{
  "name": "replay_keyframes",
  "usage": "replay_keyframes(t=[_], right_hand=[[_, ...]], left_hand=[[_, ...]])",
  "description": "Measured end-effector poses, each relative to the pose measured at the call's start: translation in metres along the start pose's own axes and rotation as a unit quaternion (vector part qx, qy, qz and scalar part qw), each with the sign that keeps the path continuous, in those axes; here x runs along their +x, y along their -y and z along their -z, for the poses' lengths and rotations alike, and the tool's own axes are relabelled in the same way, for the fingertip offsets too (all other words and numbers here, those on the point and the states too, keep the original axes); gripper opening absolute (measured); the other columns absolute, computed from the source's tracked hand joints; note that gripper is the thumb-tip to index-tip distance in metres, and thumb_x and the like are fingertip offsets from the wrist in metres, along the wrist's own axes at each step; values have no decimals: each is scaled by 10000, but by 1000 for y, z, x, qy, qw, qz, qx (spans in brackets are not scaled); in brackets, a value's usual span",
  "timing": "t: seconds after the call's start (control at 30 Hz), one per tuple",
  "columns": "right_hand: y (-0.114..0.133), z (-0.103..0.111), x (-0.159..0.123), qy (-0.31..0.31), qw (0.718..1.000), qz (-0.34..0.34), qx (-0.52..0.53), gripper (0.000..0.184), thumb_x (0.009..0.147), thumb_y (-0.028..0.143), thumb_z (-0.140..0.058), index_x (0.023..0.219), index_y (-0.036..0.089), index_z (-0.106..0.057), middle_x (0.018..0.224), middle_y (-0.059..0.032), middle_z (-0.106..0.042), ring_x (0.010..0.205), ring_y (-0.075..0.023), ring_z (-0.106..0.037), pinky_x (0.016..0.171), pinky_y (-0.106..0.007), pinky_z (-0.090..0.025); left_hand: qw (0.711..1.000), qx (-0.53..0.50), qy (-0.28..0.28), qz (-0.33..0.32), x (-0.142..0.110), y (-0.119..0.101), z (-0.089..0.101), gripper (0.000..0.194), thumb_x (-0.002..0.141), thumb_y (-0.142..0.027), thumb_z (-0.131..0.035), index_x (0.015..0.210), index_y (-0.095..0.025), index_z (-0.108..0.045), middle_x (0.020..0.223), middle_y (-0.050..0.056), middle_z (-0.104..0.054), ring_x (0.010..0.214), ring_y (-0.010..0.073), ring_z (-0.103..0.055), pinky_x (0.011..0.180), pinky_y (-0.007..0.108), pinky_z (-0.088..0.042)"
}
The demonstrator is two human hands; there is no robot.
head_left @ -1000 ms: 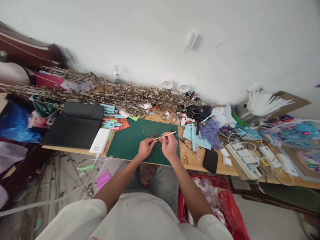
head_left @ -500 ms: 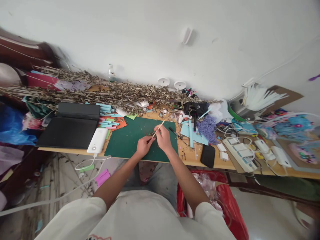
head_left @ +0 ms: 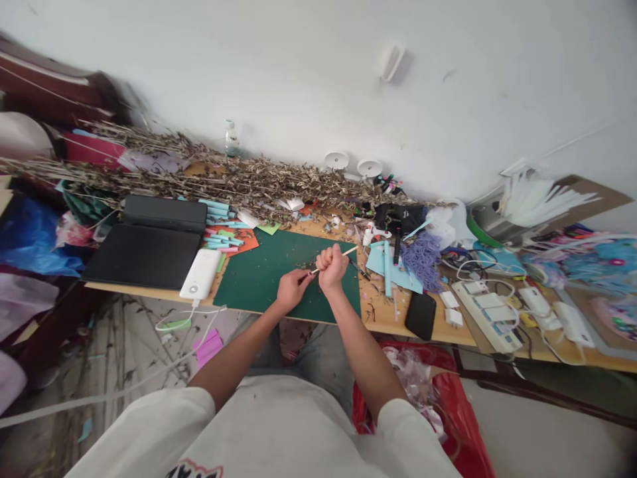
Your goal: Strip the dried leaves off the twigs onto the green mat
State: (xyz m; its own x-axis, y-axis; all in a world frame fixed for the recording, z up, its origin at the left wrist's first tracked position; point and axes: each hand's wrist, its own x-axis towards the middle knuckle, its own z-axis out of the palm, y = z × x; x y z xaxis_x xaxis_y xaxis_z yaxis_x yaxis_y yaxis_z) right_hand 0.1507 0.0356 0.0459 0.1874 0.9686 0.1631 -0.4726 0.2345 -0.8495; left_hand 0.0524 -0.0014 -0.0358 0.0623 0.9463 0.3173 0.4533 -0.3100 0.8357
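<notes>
Counter (head_left: 384, 320): crowded along the back with dried stems (head_left: 279, 186).
Green mat (head_left: 253, 279): reaching almost to the near edge; roomiest toward the left.
Right hand (head_left: 332, 267): closed in a fist-like grip around the stick (head_left: 351, 251).
Left hand (head_left: 292, 290): seemingly pinched on the lower end.
Stick: slanting over the mat; apparently being worked two-handed, next likely calling for steadiness.

A single head-worn camera looks forward and down past the wearer's shirt (head_left: 288, 425), the left hand (head_left: 292, 291) and right hand (head_left: 332, 268) mid-frame, table (head_left: 383, 320) close below, wall (head_left: 279, 66) beyond.

Dk grn mat (head_left: 259, 279), tan stick (head_left: 351, 250)
</notes>
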Motion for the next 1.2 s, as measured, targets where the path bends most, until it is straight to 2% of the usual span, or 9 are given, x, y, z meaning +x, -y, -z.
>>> replay_keyframes(t=[0.4, 0.67, 0.93, 1.2], right_hand=[[-9, 2, -3, 97, 994, -31, -32, 569, 818, 539, -571, 468, 216, -259, 435, 90, -210, 369, -45, -180, 391, -229, -118], [-13, 8, 1, 89, 994, -60, -20, 580, 791, 565, -591, 469, 218, -256, 417, 99, -196, 359, -43, -155, 371, -222, -108], [-1, 4, -2, 77, 996, -25, -30, 591, 823, 563, -560, 479, 216, -227, 435, 96, -195, 368, -45, -170, 381, -222, -154], [-13, 8, -1, 74, 996, -46, -17, 589, 805, 557, -579, 470, 216, -235, 421, 101, -193, 356, -39, -162, 373, -215, -131]], left_hand=[[1000, 1, 15, -2, 0, -1, 3, 253, 899, -351, -537, 959, -188, -721, 787, 49, -675, 702, 143, -590, 668, 240, -431], [1000, 4, 17, 5, 0, -1, 2, 264, 904, -360, -526, 971, -195, -721, 803, 52, -679, 714, 145, -597, 676, 241, -433], [1000, 6, 10, 11, 0, 0, 0, 258, 895, -365, -543, 975, -197, -721, 794, 49, -682, 688, 139, -585, 652, 241, -429], [1000, 0, 11, 5, 0, 0, 0, 227, 886, -343, -560, 959, -201, -722, 810, 46, -690, 725, 146, -609, 678, 240, -440]])
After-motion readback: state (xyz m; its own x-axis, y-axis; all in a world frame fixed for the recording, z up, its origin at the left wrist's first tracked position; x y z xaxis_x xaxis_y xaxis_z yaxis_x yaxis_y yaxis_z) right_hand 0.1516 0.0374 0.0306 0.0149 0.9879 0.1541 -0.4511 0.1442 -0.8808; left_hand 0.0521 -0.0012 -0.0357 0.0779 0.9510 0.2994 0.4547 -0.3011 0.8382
